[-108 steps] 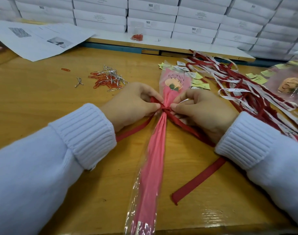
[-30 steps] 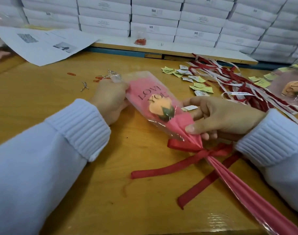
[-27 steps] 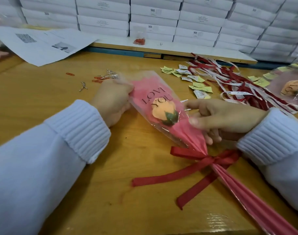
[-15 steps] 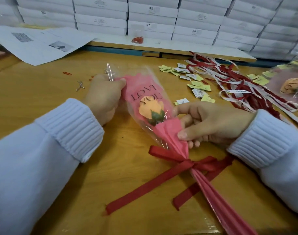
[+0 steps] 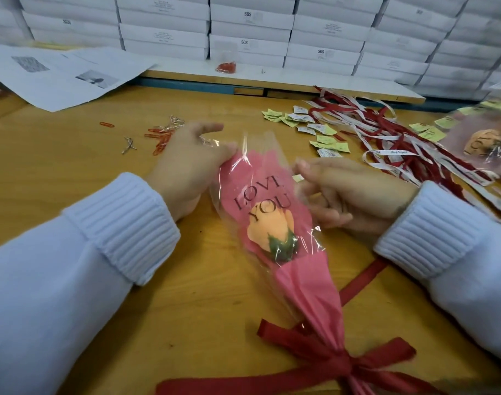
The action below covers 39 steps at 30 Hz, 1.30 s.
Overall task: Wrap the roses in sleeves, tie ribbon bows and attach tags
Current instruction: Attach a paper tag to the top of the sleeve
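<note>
Our left hand (image 5: 186,169) pinches the upper left edge of the clear crinkly plastic sleeve with pink paper lining (image 5: 243,183), thumb and fingers closed on the film. Our right hand (image 5: 352,192) lies at the sleeve's right edge with its fingers loosely bent. One fingertip reaches the film, but we cannot tell if the hand really holds it or holds something small beneath.

The sleeve lies in the middle of the frame on the yellow varnished wooden table (image 5: 58,155), its open mouth towards the top, and it carries the dark print "LOVE YOU". Inside it we see the peach-coloured rose bud with green sepals (image 5: 269,232). Towards the lower right the sleeve narrows to a pleated neck, where the dark red flat ribbon bow (image 5: 337,363) is already tied.

We judge that the wrapping and the bow are done and that the tag step is now in hand. The next move calls for one of the small yellow-green and white paper tags (image 5: 314,129), scattered to the upper right of centre. It probably also needs a fastener from the red wire paper clips (image 5: 160,138) beyond the left hand. The film looks thin and slippery, so it wants a light, steady pinch.
</note>
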{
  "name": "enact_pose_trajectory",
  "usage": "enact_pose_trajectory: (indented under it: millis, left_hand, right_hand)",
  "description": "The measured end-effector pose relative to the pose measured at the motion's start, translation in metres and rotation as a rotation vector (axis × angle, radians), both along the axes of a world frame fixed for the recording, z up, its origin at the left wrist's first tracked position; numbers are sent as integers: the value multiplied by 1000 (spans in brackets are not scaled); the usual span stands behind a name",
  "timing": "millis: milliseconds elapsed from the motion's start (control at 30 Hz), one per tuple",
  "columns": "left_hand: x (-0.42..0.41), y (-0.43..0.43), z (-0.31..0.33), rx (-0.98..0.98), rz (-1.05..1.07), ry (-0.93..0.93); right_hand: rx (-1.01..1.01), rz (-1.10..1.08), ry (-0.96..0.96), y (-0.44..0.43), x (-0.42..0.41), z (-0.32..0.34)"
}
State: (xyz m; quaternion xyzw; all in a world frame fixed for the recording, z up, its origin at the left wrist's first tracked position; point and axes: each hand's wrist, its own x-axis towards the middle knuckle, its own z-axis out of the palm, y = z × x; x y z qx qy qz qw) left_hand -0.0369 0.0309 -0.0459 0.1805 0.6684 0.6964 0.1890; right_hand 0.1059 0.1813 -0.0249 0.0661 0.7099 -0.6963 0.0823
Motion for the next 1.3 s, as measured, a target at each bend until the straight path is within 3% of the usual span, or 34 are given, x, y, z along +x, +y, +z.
enact_pose_trajectory:
  millis: [200,400,500,700,767,867,933,1067,1300]
  left_hand:
    - [3,-1,2,-72,-10,105]
    - [-2,-2,2,-162,-20,92]
    - [-5,-2,-1,-172,-33,94]
    - [-10,-3,-2,-167,1,158]
    - [-10,-2,-3,-190,6,176]
    - [-10,0,-4,-196,14,189]
    - [-11,0,-4,-209,25,212]
    - [-13,0,-5,-211,35,223]
    - [-13,1,-6,-218,3,286]
  right_hand:
    - [80,-222,35,0,-2,-4]
    - [26,-190,-60,14,0,4]
    - [152,-192,-165,22,2,7]
    - [210,-655,-97,34,-9,12]
    - [403,-675,-117,38,-13,14]
    - [926,-517,-170,39,-26,15]
    - [1102,-435,-199,37,-38,12]
    - [1161,-401,-254,32,-51,6]
    - [1076,-530,-124,38,-45,-3]
